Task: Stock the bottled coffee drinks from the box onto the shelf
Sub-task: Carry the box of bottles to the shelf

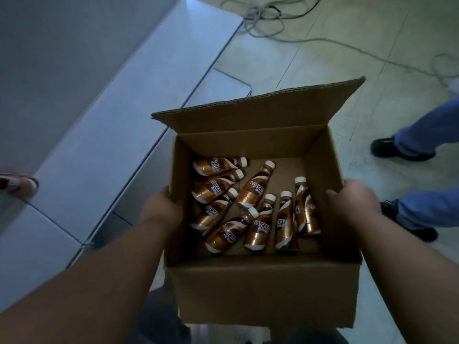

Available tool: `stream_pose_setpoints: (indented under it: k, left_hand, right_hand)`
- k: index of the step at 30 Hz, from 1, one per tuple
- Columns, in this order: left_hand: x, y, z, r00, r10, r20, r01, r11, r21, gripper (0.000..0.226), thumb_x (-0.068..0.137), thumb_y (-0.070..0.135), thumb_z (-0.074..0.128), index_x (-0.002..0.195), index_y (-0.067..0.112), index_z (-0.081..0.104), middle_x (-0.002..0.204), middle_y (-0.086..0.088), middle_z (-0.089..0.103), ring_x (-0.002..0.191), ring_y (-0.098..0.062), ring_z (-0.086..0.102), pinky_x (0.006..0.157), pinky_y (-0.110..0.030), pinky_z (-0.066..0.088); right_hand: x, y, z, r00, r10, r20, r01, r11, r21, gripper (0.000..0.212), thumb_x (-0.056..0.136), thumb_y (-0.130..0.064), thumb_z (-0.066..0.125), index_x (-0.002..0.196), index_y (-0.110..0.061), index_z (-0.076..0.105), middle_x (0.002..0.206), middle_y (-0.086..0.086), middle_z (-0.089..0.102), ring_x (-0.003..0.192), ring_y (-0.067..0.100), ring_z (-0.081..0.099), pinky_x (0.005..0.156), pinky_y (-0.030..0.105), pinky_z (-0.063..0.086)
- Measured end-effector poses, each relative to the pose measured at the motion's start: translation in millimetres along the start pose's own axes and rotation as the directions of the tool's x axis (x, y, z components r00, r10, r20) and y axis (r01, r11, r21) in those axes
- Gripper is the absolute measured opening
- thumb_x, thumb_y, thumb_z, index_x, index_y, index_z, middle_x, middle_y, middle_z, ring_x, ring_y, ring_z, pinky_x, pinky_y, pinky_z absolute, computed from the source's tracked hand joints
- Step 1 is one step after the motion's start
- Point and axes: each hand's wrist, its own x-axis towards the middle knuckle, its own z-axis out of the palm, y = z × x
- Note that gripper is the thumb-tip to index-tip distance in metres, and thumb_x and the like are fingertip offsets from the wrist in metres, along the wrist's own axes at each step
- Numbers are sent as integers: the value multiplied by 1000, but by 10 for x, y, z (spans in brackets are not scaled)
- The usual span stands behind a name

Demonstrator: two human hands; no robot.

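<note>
Both forearms cut off at frame bottom. Left hand [162, 211] and right hand [352, 204] grip side walls of corrugated cardboard box [263, 291], thumbs over rims, fingers hidden outside. Between them, coffee bottles [250, 214] lie jumbled on box floor: glossy copper labels, pale caps. Beyond fingertips: far flap raised, tiled floor, tangled cable [273, 26].
</note>
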Motion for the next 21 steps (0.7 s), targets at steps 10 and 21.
stream_pose_setpoints:
  k: [10,21]
  left_hand:
    - [1761,-1023,1583,996,63,64,-70,990,126,36,88,18,64,124,18,59,111,-15,68,100,-36,63,86,-43,51]
    - [2599,-1468,2345,955,291,59,-297,932,207,30,84,20,64,114,18,64,107,-16,66,97,-38,61,74,-35,41]
  right_hand:
    - [598,409,2427,985,167,38,-170,981,96,30,90,-35,58,107,-11,64,99,15,66,87,36,62,70,35,47]
    - [743,618,3707,961,278,1,-270,933,237,35,90,-29,57,116,-6,62,115,19,64,104,40,61,80,37,47]
